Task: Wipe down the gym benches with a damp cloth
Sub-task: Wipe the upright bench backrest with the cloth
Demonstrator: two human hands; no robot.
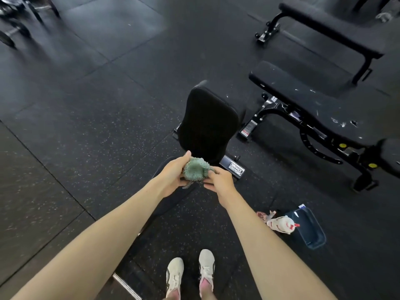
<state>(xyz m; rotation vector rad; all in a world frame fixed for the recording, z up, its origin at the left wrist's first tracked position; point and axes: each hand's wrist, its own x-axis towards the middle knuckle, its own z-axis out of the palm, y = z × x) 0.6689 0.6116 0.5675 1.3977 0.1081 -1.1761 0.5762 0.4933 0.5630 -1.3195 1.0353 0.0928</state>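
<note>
A bunched green cloth (195, 169) is held between both hands above the near end of a black padded bench (207, 122). My left hand (173, 174) cups the cloth from the left with fingers curled round it. My right hand (218, 180) pinches its right edge. The bench pad stands tilted up in front of me, with a labelled base bar at its foot. A second black bench (320, 109), with scuffed and torn padding, stands to the right. A third bench (329, 24) lies at the far right.
A spray bottle with a red and white top (281, 224) lies on the rubber floor at the right beside a dark blue container (309, 230). My white shoes (190, 276) are at the bottom. Blurred equipment (19, 16) stands at the far left.
</note>
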